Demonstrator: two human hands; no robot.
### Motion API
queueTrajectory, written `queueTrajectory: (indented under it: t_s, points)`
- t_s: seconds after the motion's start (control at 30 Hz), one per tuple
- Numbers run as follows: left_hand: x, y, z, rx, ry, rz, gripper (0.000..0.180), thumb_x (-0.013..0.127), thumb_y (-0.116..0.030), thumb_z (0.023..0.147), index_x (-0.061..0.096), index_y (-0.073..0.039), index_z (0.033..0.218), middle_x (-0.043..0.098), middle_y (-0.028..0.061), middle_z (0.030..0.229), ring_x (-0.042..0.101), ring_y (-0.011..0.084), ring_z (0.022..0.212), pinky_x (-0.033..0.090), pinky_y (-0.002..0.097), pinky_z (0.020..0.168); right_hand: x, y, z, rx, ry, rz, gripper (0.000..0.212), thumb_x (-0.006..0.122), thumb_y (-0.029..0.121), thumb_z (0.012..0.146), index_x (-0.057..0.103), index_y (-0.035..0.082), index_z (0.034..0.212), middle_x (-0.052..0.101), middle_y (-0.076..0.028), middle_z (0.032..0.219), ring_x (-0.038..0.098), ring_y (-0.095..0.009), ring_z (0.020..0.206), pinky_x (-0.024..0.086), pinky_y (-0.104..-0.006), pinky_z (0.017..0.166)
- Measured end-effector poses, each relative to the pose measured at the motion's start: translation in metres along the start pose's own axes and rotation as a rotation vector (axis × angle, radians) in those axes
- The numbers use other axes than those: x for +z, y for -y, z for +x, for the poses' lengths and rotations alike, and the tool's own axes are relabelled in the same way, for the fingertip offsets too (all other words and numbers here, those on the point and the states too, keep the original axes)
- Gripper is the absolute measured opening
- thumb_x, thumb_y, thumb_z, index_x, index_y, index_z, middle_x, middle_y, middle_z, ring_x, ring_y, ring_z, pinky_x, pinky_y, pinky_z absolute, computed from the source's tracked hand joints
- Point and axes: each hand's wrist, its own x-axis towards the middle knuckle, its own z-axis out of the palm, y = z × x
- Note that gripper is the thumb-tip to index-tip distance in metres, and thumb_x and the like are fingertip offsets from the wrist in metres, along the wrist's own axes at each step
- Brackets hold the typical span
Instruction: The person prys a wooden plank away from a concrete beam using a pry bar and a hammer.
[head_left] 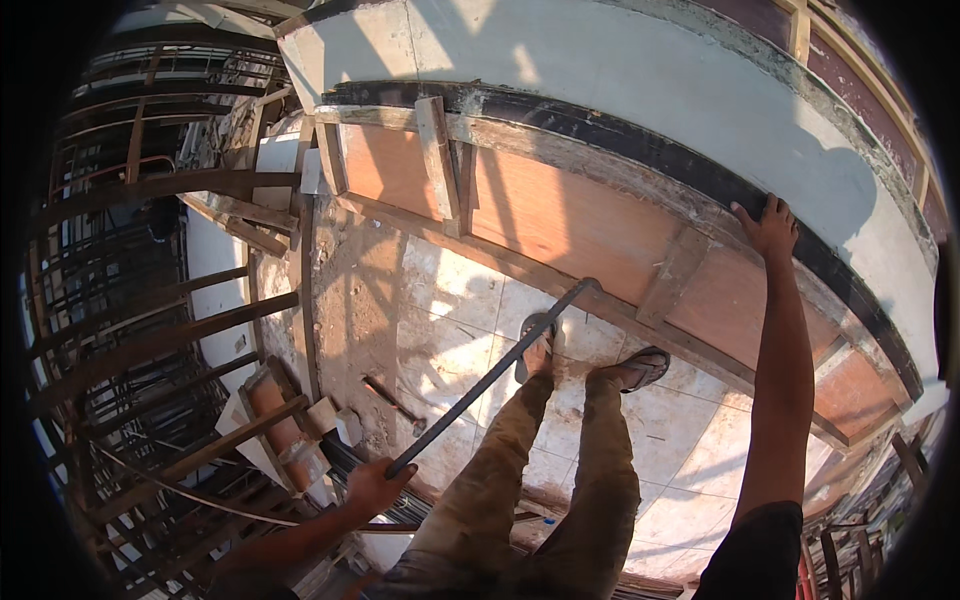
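- Left hand [372,487] is wrapped tight round the lower end of a long dark steel bar [490,375]; right hand [768,226] lies spread, fingers apart, on the top edge of the formwork wall [560,215], holding nothing
- the bar runs slanting up from the fist, past the person's legs, to its far tip, which rests at the foot of the reddish plywood panels, where a bottom timber meets the floor
- it looks heavy and quite stiff, a rough metal that should not slip; held at the very end as it is, it gives long leverage but little control of the tip; a second grip nearer the middle would likely steady it
- both sandalled feet [590,355] stand on the pale tiled floor [690,420], just beside the bar's upper half, close enough to be in the way if it swings
- a hammer [395,403] lies on the dirt-strewn floor to the left; small blocks and rubble sit near the edge
- beyond that edge, scaffold poles [160,340] and timbers crowd the left side; a poured grey concrete band [640,75] curves above the wall.
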Motion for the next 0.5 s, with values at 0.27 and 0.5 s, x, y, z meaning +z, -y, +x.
queueTrajectory:
  t_s: [0.27,0.5]
  points:
    - [0.026,0.014,0.018,0.069,0.014,-0.105,0.048,0.073,-0.047,0.091,0.067,-0.002,0.074,0.061,0.0173,0.062,0.063,0.0362,0.060,0.047,0.0475,0.062,0.068,0.023,-0.053,0.884,-0.110,0.919,0.133,0.086,0.060,0.072,0.009,-0.009,0.155,0.012,-0.033,0.160,0.034,-0.044,0.143,0.038,-0.0492,0.115]
    - [0.031,0.025,0.022,0.058,-0.045,-0.205,0.044,0.074,-0.039,0.090,0.066,0.001,0.074,0.058,0.0173,0.060,0.060,0.0307,0.057,0.045,0.0450,0.060,0.065,0.088,-0.057,1.387,-0.261,1.742,0.124,0.076,0.065,0.081,0.008,-0.005,0.157,0.024,-0.026,0.160,0.040,-0.041,0.141,0.038,-0.0510,0.115]
